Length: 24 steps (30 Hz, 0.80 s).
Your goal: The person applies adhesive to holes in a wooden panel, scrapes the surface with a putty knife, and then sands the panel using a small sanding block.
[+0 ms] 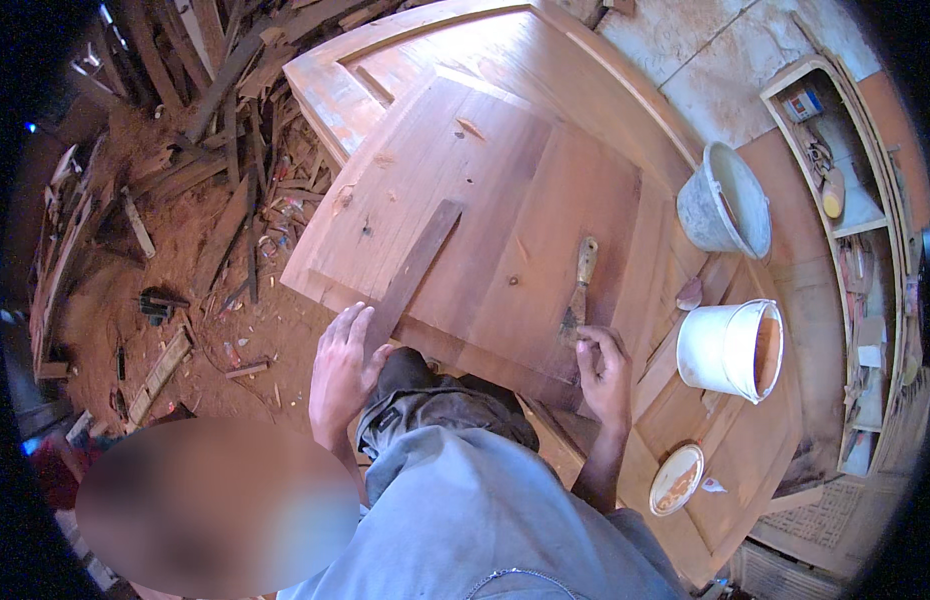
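My left hand is at the near left edge of a reddish wooden panel. Its fingers and thumb sit on either side of the lower end of a narrow dark wooden strip, which slants across the panel. My right hand is closed in a pinch at the panel's near right edge. Whatever those fingers hold, if anything, is too small to make out. Just beyond their tips lies a putty knife, its worn handle pointing away and its stained blade toward me.
Underneath is a larger panelled wooden door. On its right side stand a grey bucket, a white bucket and a smeared round lid. Scrap wood is heaped at far left. A shelf unit lines the right.
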Tool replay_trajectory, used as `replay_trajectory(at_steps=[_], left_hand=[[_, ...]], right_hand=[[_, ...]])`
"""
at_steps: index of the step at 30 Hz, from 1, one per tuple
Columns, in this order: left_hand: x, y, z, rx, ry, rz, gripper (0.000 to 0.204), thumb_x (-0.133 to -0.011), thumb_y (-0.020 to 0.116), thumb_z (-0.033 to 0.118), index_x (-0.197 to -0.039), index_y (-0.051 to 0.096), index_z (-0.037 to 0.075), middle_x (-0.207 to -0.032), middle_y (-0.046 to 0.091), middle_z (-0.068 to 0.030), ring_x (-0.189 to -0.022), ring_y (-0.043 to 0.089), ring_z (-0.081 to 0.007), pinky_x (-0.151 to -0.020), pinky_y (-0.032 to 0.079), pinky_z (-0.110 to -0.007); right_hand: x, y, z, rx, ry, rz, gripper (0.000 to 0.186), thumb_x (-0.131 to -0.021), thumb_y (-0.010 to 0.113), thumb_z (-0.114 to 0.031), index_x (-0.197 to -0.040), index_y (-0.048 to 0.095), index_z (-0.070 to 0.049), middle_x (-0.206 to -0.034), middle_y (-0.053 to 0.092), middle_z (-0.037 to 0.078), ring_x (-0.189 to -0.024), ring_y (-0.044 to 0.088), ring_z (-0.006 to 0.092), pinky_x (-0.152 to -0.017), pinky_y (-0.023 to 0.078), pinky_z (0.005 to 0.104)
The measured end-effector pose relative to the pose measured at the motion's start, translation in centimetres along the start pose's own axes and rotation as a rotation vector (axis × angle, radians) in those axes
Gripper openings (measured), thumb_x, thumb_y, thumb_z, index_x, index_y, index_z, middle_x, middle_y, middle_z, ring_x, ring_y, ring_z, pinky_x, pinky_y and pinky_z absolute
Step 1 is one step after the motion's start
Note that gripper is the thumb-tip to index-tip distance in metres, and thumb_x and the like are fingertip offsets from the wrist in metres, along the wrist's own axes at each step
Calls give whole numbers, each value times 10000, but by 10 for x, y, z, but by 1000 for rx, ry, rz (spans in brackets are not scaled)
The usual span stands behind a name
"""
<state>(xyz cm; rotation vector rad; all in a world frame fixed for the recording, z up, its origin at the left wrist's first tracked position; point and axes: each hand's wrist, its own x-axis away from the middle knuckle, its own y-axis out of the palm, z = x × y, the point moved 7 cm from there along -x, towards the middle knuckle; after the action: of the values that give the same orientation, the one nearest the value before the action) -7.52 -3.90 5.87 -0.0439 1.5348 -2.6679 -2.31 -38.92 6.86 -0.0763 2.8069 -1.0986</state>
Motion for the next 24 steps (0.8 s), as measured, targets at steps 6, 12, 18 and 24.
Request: replay_trajectory(at_steps=[6, 12, 18, 24], left_hand=[[-18, 12, -8, 55, -38, -107, 568, -832, 713, 265, -1291, 497, 8, -1226, 557, -171, -1121, 544, -367, -968, 449, -439], [-27, 13, -10, 61, -25, -88, 611, -805, 745, 278, -1292, 496, 6, -1191, 557, -183, -1108, 546, -358, -957, 458, -428], [-38, 15, -4, 41, 36, -77, 599, -840, 712, 305, -1302, 508, -17, -1194, 553, -188, -1114, 539, -364, -968, 454, -431], [-51, 21, 3, 81, 78, -88, 605, -863, 688, 335, -1315, 508, -24, -1298, 526, -186, -1211, 484, -355, -1048, 401, -435]], right_hand=[[-16, 10, -7, 7, 46, -13, 208, -926, 617, -138, -1093, 637, -16, -1047, 644, 153, -929, 639, 288, -860, 500, 379], [-18, 18, -4, 16, 37, 21, 206, -926, 617, -140, -1086, 640, -13, -1070, 648, 163, -975, 637, 305, -880, 493, 382], [-18, 13, 5, 125, 36, 155, 196, -939, 607, -148, -1056, 642, 6, -1025, 638, 168, -1007, 615, 320, -914, 469, 393], [-15, 15, 15, 152, 132, 146, 202, -946, 605, -168, -1060, 636, -4, -1039, 630, 176, -1018, 610, 329, -914, 468, 400]])
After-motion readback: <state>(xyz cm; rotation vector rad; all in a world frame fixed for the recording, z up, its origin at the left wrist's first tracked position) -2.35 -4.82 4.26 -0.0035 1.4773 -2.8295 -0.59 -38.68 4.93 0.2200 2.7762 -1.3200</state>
